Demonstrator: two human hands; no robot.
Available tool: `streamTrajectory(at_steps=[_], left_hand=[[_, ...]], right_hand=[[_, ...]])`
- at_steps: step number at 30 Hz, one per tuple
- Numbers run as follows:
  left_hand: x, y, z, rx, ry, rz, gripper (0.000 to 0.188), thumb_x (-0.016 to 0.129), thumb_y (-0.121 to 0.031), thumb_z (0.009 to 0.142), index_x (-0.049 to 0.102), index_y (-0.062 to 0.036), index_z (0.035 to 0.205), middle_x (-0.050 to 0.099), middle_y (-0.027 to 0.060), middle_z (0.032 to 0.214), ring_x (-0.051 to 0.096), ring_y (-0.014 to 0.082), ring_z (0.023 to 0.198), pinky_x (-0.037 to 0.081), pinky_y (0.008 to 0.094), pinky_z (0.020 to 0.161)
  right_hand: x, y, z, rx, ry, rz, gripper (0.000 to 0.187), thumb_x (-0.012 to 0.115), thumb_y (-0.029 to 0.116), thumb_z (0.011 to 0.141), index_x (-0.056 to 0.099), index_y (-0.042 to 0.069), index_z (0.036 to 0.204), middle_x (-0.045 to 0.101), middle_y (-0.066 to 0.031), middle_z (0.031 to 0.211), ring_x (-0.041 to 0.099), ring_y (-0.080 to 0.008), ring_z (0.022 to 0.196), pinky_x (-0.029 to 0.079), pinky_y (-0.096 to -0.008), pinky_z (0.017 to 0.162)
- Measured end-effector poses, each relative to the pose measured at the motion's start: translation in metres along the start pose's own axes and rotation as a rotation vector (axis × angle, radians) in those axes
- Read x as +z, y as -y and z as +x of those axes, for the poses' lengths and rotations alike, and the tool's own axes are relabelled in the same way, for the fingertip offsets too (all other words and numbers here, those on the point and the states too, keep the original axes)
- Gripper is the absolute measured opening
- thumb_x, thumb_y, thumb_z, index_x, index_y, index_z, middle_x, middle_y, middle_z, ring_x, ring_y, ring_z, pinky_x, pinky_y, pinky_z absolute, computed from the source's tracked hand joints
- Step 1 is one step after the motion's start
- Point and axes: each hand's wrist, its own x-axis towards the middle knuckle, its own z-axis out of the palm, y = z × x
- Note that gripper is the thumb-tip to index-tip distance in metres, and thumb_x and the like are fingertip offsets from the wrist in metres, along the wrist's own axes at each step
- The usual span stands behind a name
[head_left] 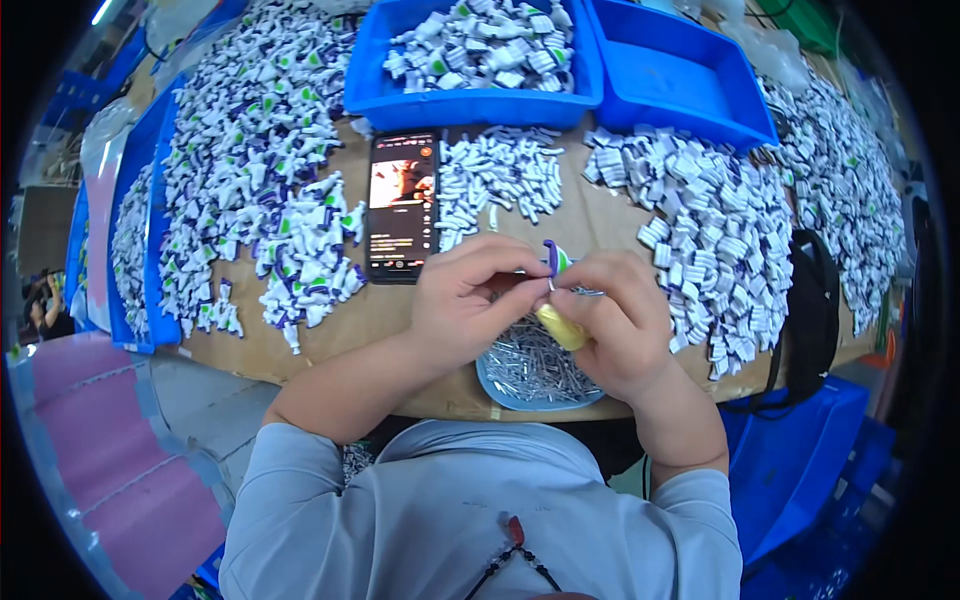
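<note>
Over a light-blue tub of thin metal pins, my two hands meet fingertip to fingertip. My left hand is closed in a pinch on a small purple, white and green plastic part standing up between the fingertips. The right hand's thumb and finger pinch at the same part from the other side. Tucked under my right fingers is a yellow handle-like piece; its kind is not clear. The fingers cover the part's lower end.
A phone lies left of small white pieces. White, green and purple parts heap on the left, striped white pieces on the right. Blue bins stand at the back. A black bag hangs at the right edge.
</note>
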Motion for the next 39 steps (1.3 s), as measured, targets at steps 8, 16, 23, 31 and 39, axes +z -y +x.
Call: streamTrajectory(at_steps=[8, 16, 23, 31, 39], left_hand=[[-0.004, 0.003, 0.005, 0.362, 0.106, 0.217, 0.017, 0.067, 0.005, 0.076, 0.063, 0.0021, 0.092, 0.063, 0.0138, 0.094, 0.062, 0.0187, 0.081, 0.050, 0.0259, 0.069], [-0.024, 0.015, 0.023, 0.247, -0.058, 0.980, 0.027, 0.074, -0.022, 0.070, 0.065, -0.0091, 0.091, 0.052, 0.0062, 0.090, 0.049, 0.0242, 0.089, 0.034, 0.0382, 0.076], [-0.024, 0.025, 0.025, 0.134, 0.036, 1.262, 0.019, 0.073, -0.026, 0.070, 0.066, -0.0115, 0.080, 0.052, 0.0027, 0.087, 0.047, 0.0213, 0.089, 0.031, 0.0390, 0.076], [-0.023, 0.026, 0.022, 0.166, 0.039, 1.223, 0.009, 0.067, -0.016, 0.075, 0.063, -0.0102, 0.081, 0.053, 0.0025, 0.085, 0.048, 0.0207, 0.088, 0.033, 0.0382, 0.076], [-0.014, 0.010, 0.007, -0.069, 0.077, 0.124, 0.017, 0.048, -0.017, 0.097, 0.048, -0.0005, 0.101, 0.056, 0.0062, 0.090, 0.053, 0.0096, 0.076, 0.043, 0.0228, 0.066]], right_hand=[[-0.007, 0.004, -0.001, 0.425, 0.322, 0.349, 0.065, 0.059, -0.004, 0.075, 0.034, -0.001, 0.135, 0.051, -0.0194, 0.115, 0.053, -0.0321, 0.101, 0.043, -0.0364, 0.087], [-0.024, -0.025, 0.000, 0.678, 0.069, -0.194, 0.059, 0.049, -0.016, 0.073, 0.039, -0.001, 0.129, 0.050, -0.0224, 0.117, 0.053, -0.0383, 0.106, 0.043, -0.0383, 0.088], [-0.020, -0.034, -0.010, 0.596, 0.216, -0.382, 0.052, 0.054, -0.007, 0.074, 0.040, -0.005, 0.124, 0.051, -0.0236, 0.108, 0.054, -0.0413, 0.097, 0.046, -0.0437, 0.081], [-0.019, -0.031, -0.008, 0.663, 0.229, -0.322, 0.055, 0.054, -0.010, 0.072, 0.040, -0.004, 0.125, 0.051, -0.0238, 0.109, 0.054, -0.0407, 0.097, 0.047, -0.0435, 0.080], [-0.005, -0.011, -0.013, 0.254, -0.010, 0.281, 0.058, 0.067, 0.003, 0.076, 0.041, 0.000, 0.127, 0.054, -0.0157, 0.101, 0.055, -0.0280, 0.085, 0.046, -0.0368, 0.075]])
